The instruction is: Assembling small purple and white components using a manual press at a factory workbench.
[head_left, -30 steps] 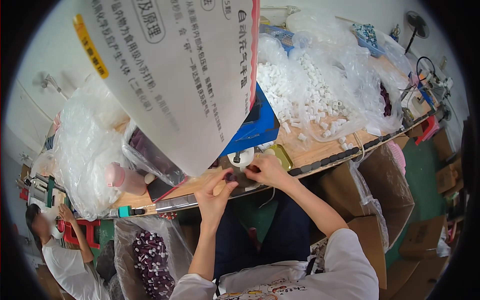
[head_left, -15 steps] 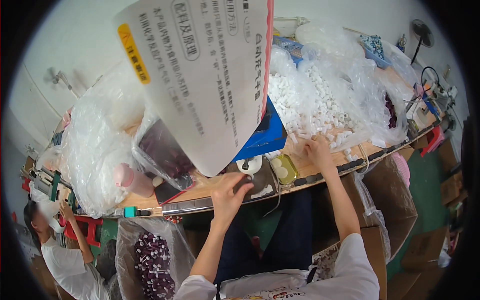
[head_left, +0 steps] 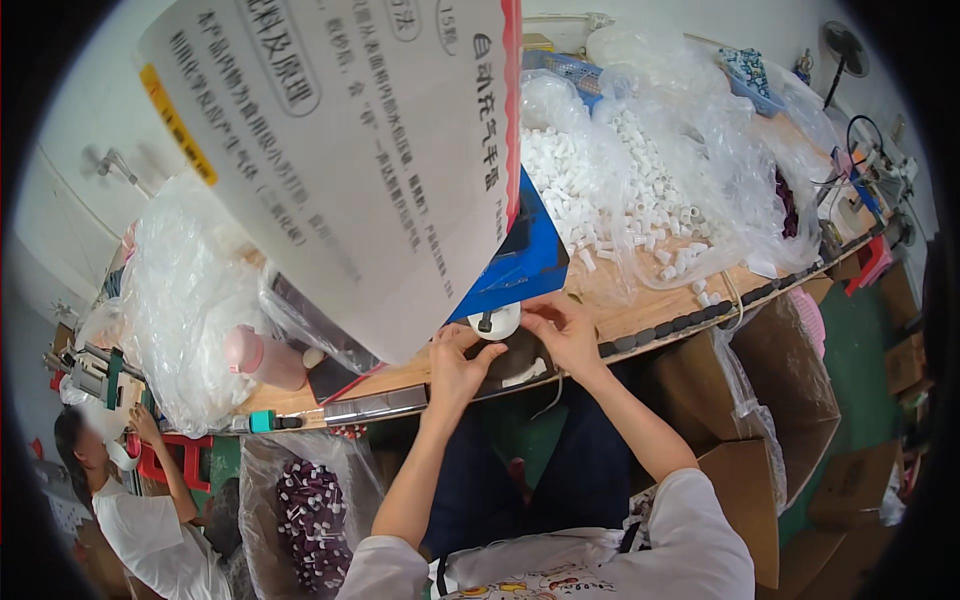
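A blue benchtop machine stands at the table's front edge, with a white round part below it. My left hand is at the left of that round part, thumb and fingers pinched together; whatever sits between them is too small to make out. On the other side my right hand is also closed in a pinch, its fingertips close to the round part, their contents hidden. A large printed sheet covers much of the machine's upper left. Small white plastic caps lie heaped beyond my right hand.
Clear plastic bags cover the table's left side, behind a pink bottle. Purple pieces with white caps fill a lined box at lower left. Open cardboard boxes stand at right. A co-worker sits at far left.
My right hand has moved left from the edge of the white caps to the machine's round part. My left hand has stayed near it. The printed sheet appears shifted left in view.
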A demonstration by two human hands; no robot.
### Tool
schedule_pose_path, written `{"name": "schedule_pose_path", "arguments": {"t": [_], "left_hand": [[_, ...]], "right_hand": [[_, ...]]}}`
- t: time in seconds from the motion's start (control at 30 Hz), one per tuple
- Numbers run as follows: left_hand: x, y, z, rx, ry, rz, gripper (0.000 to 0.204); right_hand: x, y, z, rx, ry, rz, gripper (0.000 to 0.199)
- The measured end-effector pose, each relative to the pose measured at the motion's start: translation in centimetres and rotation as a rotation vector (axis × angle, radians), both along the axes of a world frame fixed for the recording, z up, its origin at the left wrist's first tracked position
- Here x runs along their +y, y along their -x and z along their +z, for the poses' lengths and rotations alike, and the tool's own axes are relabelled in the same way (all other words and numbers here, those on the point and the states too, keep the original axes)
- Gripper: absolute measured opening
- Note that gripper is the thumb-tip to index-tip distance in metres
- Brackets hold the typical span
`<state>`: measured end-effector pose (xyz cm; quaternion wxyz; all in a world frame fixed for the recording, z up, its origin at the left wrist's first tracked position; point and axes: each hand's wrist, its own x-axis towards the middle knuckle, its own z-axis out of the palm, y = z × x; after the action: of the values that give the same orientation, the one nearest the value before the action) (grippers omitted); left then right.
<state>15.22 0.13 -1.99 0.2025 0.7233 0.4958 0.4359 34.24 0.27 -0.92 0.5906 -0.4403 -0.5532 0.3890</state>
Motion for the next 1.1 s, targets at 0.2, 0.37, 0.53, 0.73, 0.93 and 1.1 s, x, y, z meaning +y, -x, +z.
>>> {"name": "schedule_pose_path", "arguments": {"t": [0.2,0.37,0.53,0.73,0.93,1.1], "left_hand": [[-0.5,-0.9,-0.5,0.051,-0.199,0.115,0.025],[0.2,-0.3,1.6,0.034,0.072,-0.049,0.025],[-1.4,-1.4,-0.4,0.042,-0.174,0.104,0.025],[-1.5,-1.2,0.1,0.012,-0.123,0.105,0.020],[-1.6,-1.6,0.1,0.000,-0.116,0.106,0.019],[-1.9,-1.9,0.7,-0.098,0.034,0.079,0.022]], "right_hand": [[-0.4,1.2,1.7,-0.343,-0.393,-0.106,0.016],[0.9,-3.7,0.2,-0.513,-0.159,-0.437,0.016],[1.0,-5.2,-3.4,-0.796,-0.307,-0.479,0.019],[-0.4,0.9,0.4,0.099,-0.051,-0.256,0.016],[-0.7,2.5,0.3,-0.460,-0.613,-0.164,0.015],[-0.8,2.0,-0.6,-0.542,-0.685,-0.153,0.021]]}}
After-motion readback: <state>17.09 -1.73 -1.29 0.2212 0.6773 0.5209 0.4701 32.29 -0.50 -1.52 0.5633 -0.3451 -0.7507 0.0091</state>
